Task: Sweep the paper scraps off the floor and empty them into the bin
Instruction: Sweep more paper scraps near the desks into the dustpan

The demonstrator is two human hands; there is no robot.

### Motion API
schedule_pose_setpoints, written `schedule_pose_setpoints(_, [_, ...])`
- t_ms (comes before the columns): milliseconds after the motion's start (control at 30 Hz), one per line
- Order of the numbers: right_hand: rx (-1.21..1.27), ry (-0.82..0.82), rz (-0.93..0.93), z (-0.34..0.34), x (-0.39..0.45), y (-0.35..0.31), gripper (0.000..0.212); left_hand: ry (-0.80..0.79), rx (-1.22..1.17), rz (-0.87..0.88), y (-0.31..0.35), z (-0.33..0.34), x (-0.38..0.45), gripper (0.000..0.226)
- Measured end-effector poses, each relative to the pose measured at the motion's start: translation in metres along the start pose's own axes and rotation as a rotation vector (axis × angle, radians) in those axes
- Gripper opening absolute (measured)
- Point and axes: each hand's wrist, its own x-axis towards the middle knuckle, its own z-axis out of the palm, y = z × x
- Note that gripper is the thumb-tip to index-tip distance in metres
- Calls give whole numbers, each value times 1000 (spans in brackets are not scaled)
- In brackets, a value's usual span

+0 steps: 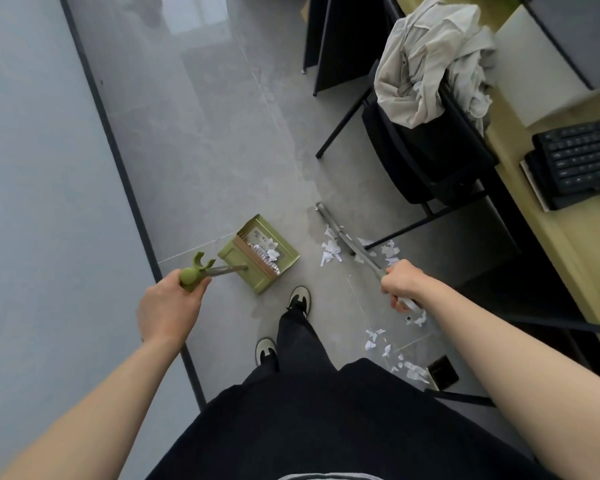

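Observation:
My left hand (pixel 168 304) grips the green handle of an olive-green dustpan (pixel 260 254) that stands on the grey floor ahead of my feet. A few white paper scraps lie inside the pan. My right hand (pixel 404 284) grips the metal handle of a broom (pixel 347 239), which reaches forward to the floor. White paper scraps (pixel 331 251) lie scattered around the broom's lower end. A second patch of paper scraps (pixel 394 353) lies on the floor by my right forearm. No bin is in view.
A black chair (pixel 430 150) draped with a grey cloth (pixel 430 53) stands at the right, pushed to a wooden desk (pixel 548 230) with a black keyboard (pixel 579 164). A glass wall with a dark frame (pixel 118 157) runs along the left. My shoes (pixel 300 299) stand behind the dustpan.

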Motion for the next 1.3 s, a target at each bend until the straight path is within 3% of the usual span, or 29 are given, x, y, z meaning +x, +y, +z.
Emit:
schedule_pose_setpoints(100, [-148,14,-41,27,-21,19,14,-15,27,23,-18,-5,-17,40])
schedule_pose_setpoints(267, [-396,43,-33,59,-56,48,39,-35,26,28,-41,-4,-35,42])
schedule_pose_setpoints(433, [-321,36,2,60,-73,87,56,-59,34,10,-45,-3,-55,41])
schedule_pose_setpoints(1033, [-108,180,176,-14,-69,177,22,-32,68,65,27,25,-89,46])
schedule_pose_setpoints(1300, [-48,235,123,-64,-27,213,18,-2,80,30,67,48,-115,48])
